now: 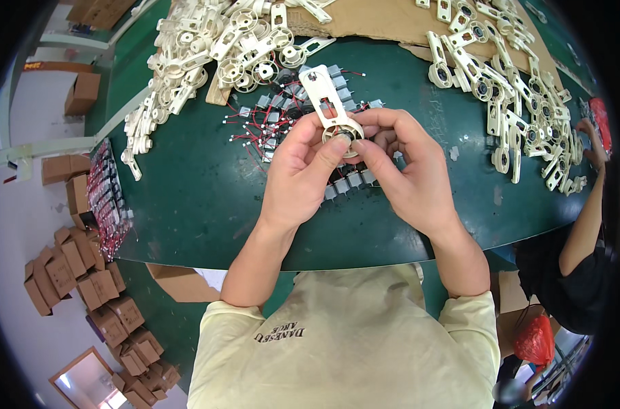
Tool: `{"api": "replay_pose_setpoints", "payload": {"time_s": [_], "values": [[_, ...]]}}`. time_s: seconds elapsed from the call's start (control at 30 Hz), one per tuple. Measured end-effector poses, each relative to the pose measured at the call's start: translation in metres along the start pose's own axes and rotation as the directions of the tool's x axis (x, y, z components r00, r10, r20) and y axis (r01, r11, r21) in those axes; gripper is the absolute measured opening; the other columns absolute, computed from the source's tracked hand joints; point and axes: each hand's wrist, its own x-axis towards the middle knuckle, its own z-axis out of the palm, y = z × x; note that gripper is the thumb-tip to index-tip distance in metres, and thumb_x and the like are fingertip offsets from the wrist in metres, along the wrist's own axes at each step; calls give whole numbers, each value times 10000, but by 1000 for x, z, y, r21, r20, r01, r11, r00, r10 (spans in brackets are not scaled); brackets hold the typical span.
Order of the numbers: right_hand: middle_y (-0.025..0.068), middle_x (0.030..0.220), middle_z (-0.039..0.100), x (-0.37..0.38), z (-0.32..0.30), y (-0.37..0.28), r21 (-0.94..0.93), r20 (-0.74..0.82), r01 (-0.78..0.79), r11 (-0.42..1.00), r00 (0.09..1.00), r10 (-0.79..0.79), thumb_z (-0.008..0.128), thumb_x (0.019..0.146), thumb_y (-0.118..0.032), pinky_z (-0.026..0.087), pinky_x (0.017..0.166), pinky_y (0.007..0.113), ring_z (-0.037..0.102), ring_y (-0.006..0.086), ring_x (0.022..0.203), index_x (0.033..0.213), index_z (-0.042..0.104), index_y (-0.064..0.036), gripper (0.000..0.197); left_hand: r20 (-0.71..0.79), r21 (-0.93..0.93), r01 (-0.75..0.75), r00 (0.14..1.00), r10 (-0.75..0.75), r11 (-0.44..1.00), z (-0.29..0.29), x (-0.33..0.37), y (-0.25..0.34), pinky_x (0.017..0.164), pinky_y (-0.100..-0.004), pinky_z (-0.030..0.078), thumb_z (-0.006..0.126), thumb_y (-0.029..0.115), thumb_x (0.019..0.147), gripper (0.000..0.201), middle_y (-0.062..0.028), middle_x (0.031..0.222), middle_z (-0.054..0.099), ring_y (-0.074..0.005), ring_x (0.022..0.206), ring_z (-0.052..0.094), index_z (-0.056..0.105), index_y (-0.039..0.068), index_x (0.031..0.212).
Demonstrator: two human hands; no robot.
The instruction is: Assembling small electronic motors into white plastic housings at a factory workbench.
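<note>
A cream plastic housing (318, 83), long-handled with a round ring at its near end, is held up over the table between both hands. My left hand (299, 160) grips the ring from the left, thumb pressed at its middle. From the right, my right hand (409, 167) pinches the ring's other side, fingers curled. A dark round part sits inside the ring, partly covered by the thumbs. Under and behind the hands lie small grey motors (354, 178) with red wires; several stand in a row just below the ring.
Cream housings are heaped at the far left (187, 65), and more with dark round inserts (528, 102) lie at the right. Cardboard (364, 20) covers the far table. A co-worker's arm (586, 204) reaches in at the right. Motors are stacked along the left edge (107, 201).
</note>
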Motion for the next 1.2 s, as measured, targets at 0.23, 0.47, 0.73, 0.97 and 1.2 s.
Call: {"api": "replay_pose_setpoints", "payload": {"time_s": [0.23, 0.47, 0.73, 0.97, 1.2], "values": [[29, 844, 659, -2, 3, 7, 134, 26, -118, 984, 993, 116, 645, 893, -33, 450, 598, 224, 550, 61, 665, 1102, 631, -14, 211, -103, 62, 14, 995, -7, 998, 4, -1, 5, 884, -296, 537, 546, 44, 984, 253, -75, 1108, 630, -142, 1027, 631, 521, -4, 1231], [28, 903, 644, 5, 2, -4, 398, 65, -293, 870, 954, 291, 619, 943, -79, 470, 668, 214, 585, 67, 752, 1132, 599, 16, 213, -108, 88, -4, 994, 14, 996, 5, -4, -1, 927, -283, 517, 568, -13, 956, 379, -77, 1212, 454, -162, 1064, 617, 505, -17, 1330], [15, 974, 588, 6, 3, 1, 498, 158, -367, 786, 929, 334, 646, 924, -106, 455, 791, 231, 548, 73, 878, 1121, 551, -16, 236, -74, 446, -197, 964, 255, 873, 11, -5, -7, 818, -281, 548, 621, -43, 905, 341, -81, 1088, 504, -137, 956, 610, 582, -30, 1244], [42, 1034, 604, 10, 0, 5, 613, 250, -449, 650, 891, 379, 638, 923, -93, 471, 825, 247, 570, 88, 926, 1168, 538, -8, 278, -159, 281, -119, 973, 168, 953, 14, -2, -6, 797, -265, 534, 617, -61, 901, 338, -66, 1032, 589, -121, 912, 604, 550, -34, 1231], [47, 1052, 598, 6, -4, 1, 526, 224, -361, 770, 932, 284, 602, 933, -5, 487, 778, 230, 571, 71, 903, 1193, 518, -1, 274, -115, 134, -61, 990, 77, 989, 9, -6, 7, 849, -271, 520, 622, -48, 909, 316, -88, 1110, 613, -132, 991, 618, 517, -34, 1206]]}}
